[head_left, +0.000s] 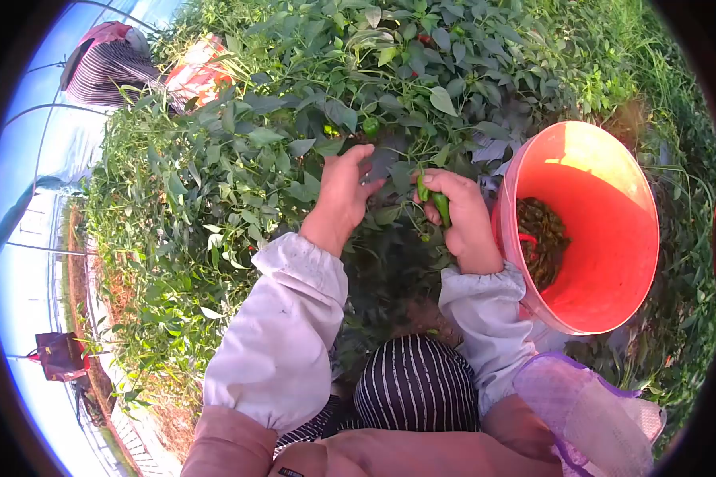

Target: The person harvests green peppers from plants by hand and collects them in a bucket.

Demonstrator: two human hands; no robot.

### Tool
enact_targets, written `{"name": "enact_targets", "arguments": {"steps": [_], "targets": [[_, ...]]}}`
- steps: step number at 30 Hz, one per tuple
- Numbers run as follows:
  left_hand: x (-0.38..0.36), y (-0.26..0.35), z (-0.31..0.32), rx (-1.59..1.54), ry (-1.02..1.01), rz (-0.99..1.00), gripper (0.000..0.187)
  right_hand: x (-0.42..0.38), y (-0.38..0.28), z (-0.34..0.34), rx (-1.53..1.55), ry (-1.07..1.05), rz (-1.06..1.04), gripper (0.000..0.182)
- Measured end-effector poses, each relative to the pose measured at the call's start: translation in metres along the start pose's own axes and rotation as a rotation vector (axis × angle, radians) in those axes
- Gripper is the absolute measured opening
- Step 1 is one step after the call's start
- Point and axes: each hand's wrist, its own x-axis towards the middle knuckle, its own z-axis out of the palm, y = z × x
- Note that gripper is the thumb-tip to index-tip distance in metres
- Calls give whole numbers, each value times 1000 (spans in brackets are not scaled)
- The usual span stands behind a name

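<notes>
My right hand point(457, 211) is closed round green peppers point(440, 205) at the edge of the leafy pepper plants point(270, 151). To its left, my left hand point(344, 191) reaches into the foliage with its fingers apart and nothing visible in them. A round green pepper point(371, 126) hangs just above my left hand. Beside my right hand, a tilted red bucket point(605, 238) holds a heap of small dark green peppers point(542, 246) with a red one among them.
Another person point(115, 67) in striped clothing bends at the upper left, next to a red and white container point(201, 70). A dark red bag point(61, 355) hangs at the far left. A pale mesh bag point(593, 409) lies at the lower right.
</notes>
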Motion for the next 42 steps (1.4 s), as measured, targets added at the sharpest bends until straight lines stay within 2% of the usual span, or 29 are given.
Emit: {"name": "enact_targets", "arguments": {"steps": [3, 4, 6, 9, 10, 11, 12, 13, 16, 17, 19, 20, 24, 26, 28, 30, 31, 32, 33, 35, 36, 38, 40, 41, 42], "targets": [[17, 10, 7, 155, -58, 22, 52, -1, 5, 5, 27, -28, 31, 26], [21, 12, 10, 199, -1, 17, 48, -5, 4, 8, 27, -29, 31, 26], [27, 18, 10, 235, 8, 11, 42, -19, 0, 16, 80, -281, 98, 33], [28, 22, 0, 275, 38, 2, 36, -32, -7, 28, 195, -377, 172, 26], [26, 23, -5, 281, 64, -3, 34, -29, -8, 29, 198, -376, 170, 26], [23, 24, -11, 288, 92, -10, 33, -25, -10, 30, 241, -289, 97, 23], [17, 26, -14, 292, 2, -20, 30, -21, -11, 31, 283, -204, 25, 21], [11, 25, -15, 293, 4, -19, 30, -15, -10, 31, 284, -206, 25, 21], [-9, 24, -15, 405, -129, -172, 27, 11, 10, 31, -205, -6, -105, 26], [-11, 22, -15, 405, -125, -169, 27, 18, 18, 31, -204, -10, -105, 26], [-20, 19, -9, 521, -203, -117, 32, 19, 21, 39, -940, 98, -452, 35], [-18, 20, -12, 588, -255, -128, 39, 14, 20, 39, -963, 156, -420, 41], [-16, 25, -11, 658, -251, -220, 43, -2, 14, 31, -962, 192, -452, 38], [-12, 20, -13, 617, -154, -157, 46, -29, 0, 36, -969, 364, -862, 36], [-5, 7, -21, 722, -189, -110, 46, -68, -35, 43, -1034, 419, -947, 38], [0, -1, -20, 871, -197, 2, 43, -99, -63, 36, -1147, 552, -994, 38], [6, -8, -24, 869, -203, 4, 43, -108, -75, 28, -1267, 696, -892, 38], [11, -17, -28, 1074, -183, 164, 42, -115, -83, 17, -1384, 836, -781, 37], [14, -24, -31, 1275, -155, 329, 42, -117, -86, -5, -1391, 835, -784, 37], [11, -28, -27, 1209, -142, 327, 39, -116, -88, -42, -2021, 978, -687, 36], [11, -30, -27, 1188, -130, 319, 37, -116, -91, -37, -2021, 982, -689, 36], [9, -36, -29, 1172, -112, 300, 36, -116, -94, -14, -1749, 894, -725, 29], [6, -42, -31, 1128, -159, 336, 31, -92, -79, 27, -1231, 595, -952, 21], [6, -47, -32, 1132, -162, 340, 31, -72, -60, 40, -928, 345, -991, 17], [7, -55, -35, 1081, -168, 368, 29, -47, -36, 50, -569, 147, -742, 19]]}}
